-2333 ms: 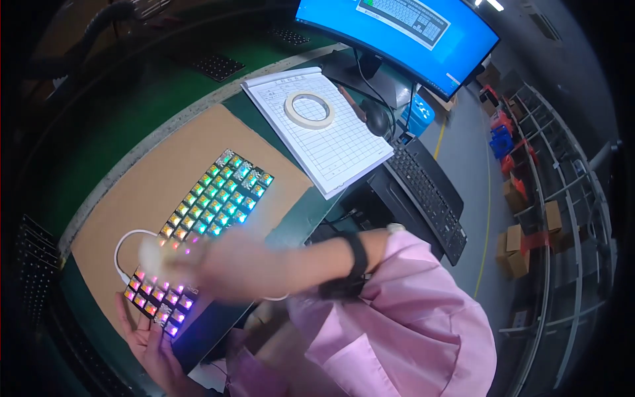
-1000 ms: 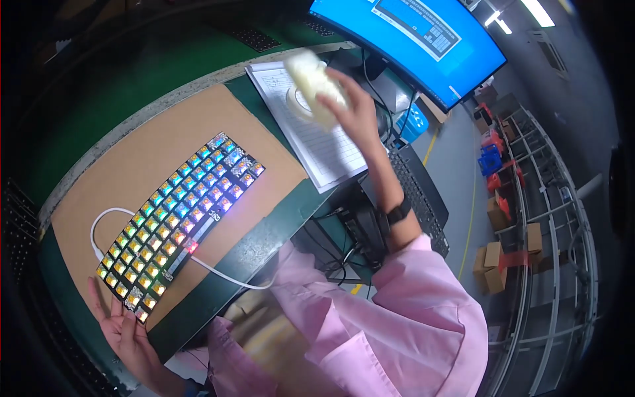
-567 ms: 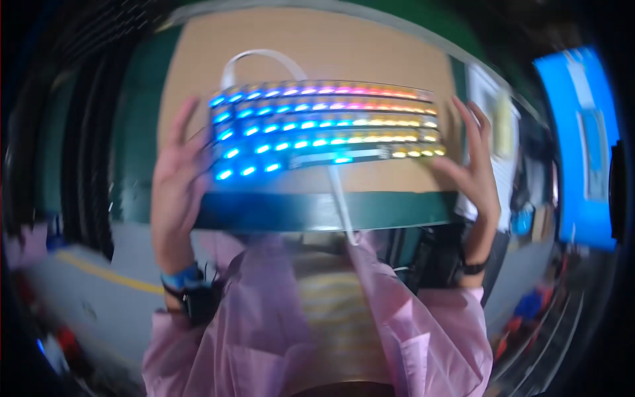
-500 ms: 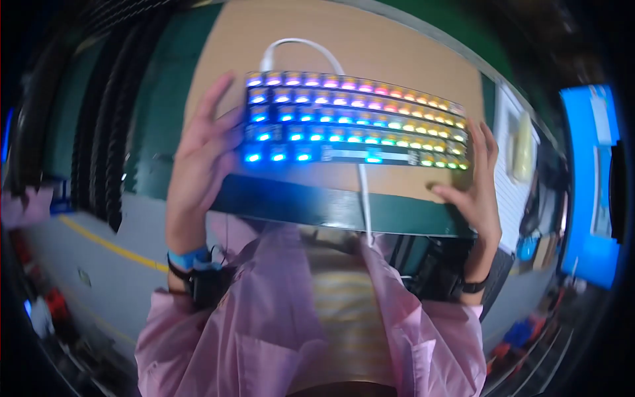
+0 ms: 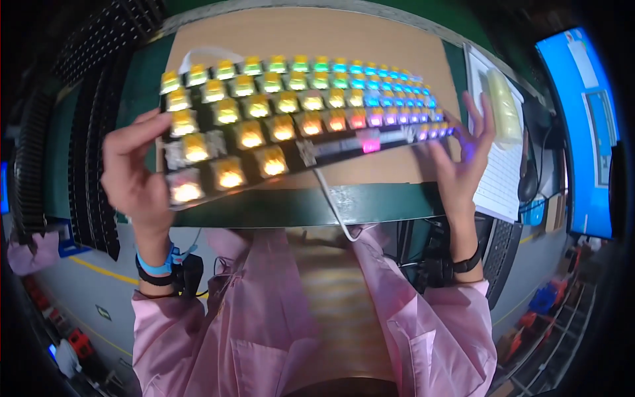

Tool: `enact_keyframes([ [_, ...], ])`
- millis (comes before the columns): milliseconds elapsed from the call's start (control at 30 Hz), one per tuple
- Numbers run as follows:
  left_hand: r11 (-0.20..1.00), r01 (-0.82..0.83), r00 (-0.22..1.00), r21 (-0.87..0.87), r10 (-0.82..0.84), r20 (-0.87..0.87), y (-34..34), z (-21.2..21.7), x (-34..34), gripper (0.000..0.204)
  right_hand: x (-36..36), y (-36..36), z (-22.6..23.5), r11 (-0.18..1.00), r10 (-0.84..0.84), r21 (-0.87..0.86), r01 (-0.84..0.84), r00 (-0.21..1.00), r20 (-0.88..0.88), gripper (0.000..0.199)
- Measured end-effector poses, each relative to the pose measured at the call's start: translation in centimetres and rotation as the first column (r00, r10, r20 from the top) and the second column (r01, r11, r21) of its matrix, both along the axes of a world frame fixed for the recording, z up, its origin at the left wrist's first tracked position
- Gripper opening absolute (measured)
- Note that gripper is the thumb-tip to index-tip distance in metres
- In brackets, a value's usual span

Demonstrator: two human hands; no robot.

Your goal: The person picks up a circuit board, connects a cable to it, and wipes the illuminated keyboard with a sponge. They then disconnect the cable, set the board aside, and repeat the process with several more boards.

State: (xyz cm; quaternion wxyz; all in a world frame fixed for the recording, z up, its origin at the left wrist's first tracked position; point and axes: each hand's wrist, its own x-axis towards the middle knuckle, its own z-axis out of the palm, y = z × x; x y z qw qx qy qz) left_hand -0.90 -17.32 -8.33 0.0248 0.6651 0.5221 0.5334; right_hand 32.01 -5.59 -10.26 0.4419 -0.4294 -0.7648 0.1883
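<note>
A keyboard without keycaps [image 5: 291, 119] is raised above the table, its bare switches lit yellow, orange, pink and blue. It tilts, with the left end nearer and larger. My left hand [image 5: 135, 169] is closed around the left end, fingers bent at its edge. At the right end, my right hand [image 5: 466, 155] has its fingers spread and thumb apart; whether it touches the keyboard cannot be made out. A white cable [image 5: 334, 202] shows below the keyboard and hangs toward my lap, and a blurred white loop [image 5: 211, 51] stands behind the far left edge.
Under the keyboard lies a brown board [image 5: 317, 33] on a green table [image 5: 264, 210]. To the right are printed sheets [image 5: 493, 178], a pale yellow wrapped item [image 5: 503, 109], a black mouse [image 5: 528, 182] and a blue screen [image 5: 575, 132]. Black perforated racks [image 5: 99, 165] stand at left.
The keyboard has tilted, its left end coming left and closer. My left hand moved left with it. The lights changed from blue at left to yellow and orange. My right hand shifted slightly left.
</note>
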Motion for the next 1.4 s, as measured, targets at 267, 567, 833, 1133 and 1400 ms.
enact_keyframes([
  [267,0.799,-0.008,0.968,-0.601,0.156,0.196,5.6,4.9,-1.0,0.029,-2.4,6.1,6.5,0.985,-0.150,-0.047,0.165,0.961,0.232,0.091],
  [567,0.747,-0.446,0.806,-0.493,0.096,-0.584,8.8,2.9,0.0,0.037,-2.4,10.2,2.4,0.987,-0.097,-0.052,0.150,0.828,0.552,0.083],
  [833,0.847,0.161,0.638,-0.507,-0.481,-0.601,11.0,3.1,1.8,0.098,-1.2,1.8,4.9,0.992,-0.048,-0.109,0.071,0.978,0.202,0.064],
  [1133,0.936,-0.182,0.878,-0.302,0.016,-0.478,11.1,8.8,7.5,0.081,-9.0,-3.8,3.6,0.825,0.376,-0.378,-0.420,0.908,-0.187,0.025],
  [1400,0.886,-0.229,0.931,-0.404,0.078,-0.357,10.7,10.2,10.4,0.087,-12.1,-4.1,3.1,0.755,0.345,-0.385,-0.530,0.821,-0.455,0.025],
])
